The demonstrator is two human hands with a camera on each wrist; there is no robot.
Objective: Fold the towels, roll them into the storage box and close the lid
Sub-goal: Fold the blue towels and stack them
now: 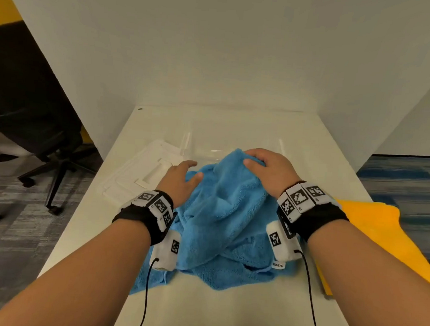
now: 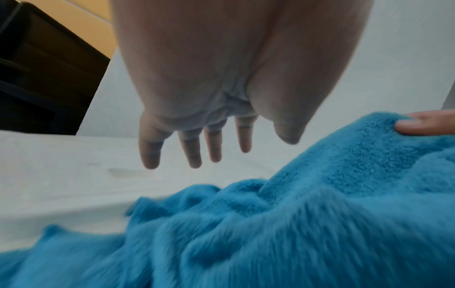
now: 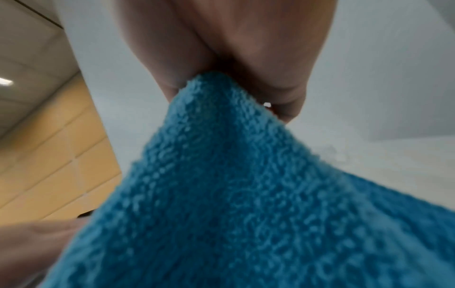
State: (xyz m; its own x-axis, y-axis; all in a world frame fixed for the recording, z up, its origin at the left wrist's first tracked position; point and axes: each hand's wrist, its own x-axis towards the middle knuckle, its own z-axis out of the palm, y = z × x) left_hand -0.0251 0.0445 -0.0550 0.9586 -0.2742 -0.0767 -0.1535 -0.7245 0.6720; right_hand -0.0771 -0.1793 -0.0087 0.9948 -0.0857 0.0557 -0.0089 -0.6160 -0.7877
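A crumpled blue towel lies in the middle of the white table. My right hand grips a bunched fold at its far end and holds it raised; in the right wrist view the blue towel rises into the closed right hand. My left hand hovers at the towel's left edge with straight, spread fingers above the blue towel, holding nothing. A clear storage box stands just behind the towel. Its white lid lies flat to the left.
A yellow towel lies on the table's right side, partly under my right forearm. A black office chair stands on the floor to the left. White partition walls close the table's back and right.
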